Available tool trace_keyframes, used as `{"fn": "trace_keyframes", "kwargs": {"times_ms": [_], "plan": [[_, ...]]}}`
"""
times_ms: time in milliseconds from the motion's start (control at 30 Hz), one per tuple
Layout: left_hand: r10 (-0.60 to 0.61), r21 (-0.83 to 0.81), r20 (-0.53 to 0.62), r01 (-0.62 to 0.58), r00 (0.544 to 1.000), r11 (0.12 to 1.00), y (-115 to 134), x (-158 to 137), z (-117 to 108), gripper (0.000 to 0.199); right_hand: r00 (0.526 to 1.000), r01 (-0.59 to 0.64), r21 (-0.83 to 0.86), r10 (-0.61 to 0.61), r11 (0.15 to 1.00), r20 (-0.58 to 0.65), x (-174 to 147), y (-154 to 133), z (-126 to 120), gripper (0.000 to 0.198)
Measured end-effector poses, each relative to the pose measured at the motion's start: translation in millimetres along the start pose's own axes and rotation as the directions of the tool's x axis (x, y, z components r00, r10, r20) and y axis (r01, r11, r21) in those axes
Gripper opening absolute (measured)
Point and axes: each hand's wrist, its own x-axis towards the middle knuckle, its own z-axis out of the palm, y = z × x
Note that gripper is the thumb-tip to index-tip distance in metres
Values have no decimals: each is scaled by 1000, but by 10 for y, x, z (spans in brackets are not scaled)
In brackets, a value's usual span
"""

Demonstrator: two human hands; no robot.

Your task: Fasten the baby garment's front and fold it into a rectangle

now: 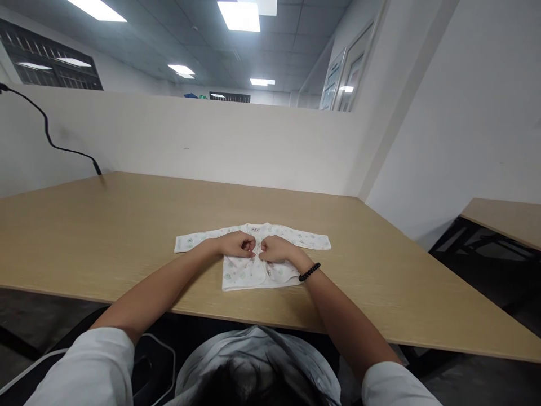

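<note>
A small white baby shirt [245, 273] with a faint coloured print lies on the table, its sleeves spread out to both sides and its hem towards me. My left hand [239, 243] rests over the left of its front, fingers curled in and pinching the cloth near the middle opening. Close beside it, my right hand [275, 248] is also closed, gripping the shirt's front on the other side of the opening. The fingertips nearly meet, and the exact bit of cloth or fastening between them is too small to make out. A black beaded bracelet circles my right wrist.
The wooden table [127, 225] reaches back to a low white partition [228, 141]. A black bendable stalk [46, 124] curves down at the far left. Another table [507, 220] stands at the right, beyond a white wall. A white cable [173, 361] hangs below the front edge.
</note>
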Motion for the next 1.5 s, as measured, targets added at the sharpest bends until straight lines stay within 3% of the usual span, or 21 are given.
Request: {"fn": "trace_keyframes", "kwargs": {"times_ms": [200,333,433,567,700,933,1067,1167,1333,1500], "plan": [[63,210,-12,-59,998,976,168,5,3,21,994,-90,274,69,958,85,48,116,-18,14],[-21,301,-44,33,999,953,265,15,86,21,982,-152,399,94,904,161,101,176,-17,13],[-40,244,-13,42,999,969,212,21,91,23,978,-168,433,95,886,185,132,197,-17,10],[-37,47,75,34,997,998,78,25,61,28,978,-144,444,59,884,201,151,208,-4,10],[-60,-58,133,68,989,996,6,40,67,31,985,-124,440,56,889,163,126,175,19,11],[-59,-56,158,69,986,996,-12,50,53,27,995,-96,380,102,920,3,93,75,83,2],[-73,-54,164,83,984,995,3,43,26,26,995,-68,366,92,928,-47,81,39,69,8],[-69,-77,171,83,983,994,19,39,17,29,997,-74,468,61,881,41,71,51,30,5],[-60,-101,172,78,983,992,20,33,22,40,979,-186,676,74,713,192,104,133,6,7],[-50,-82,159,63,986,995,-12,43,40,45,965,-259,712,145,653,219,139,134,37,11]]}}
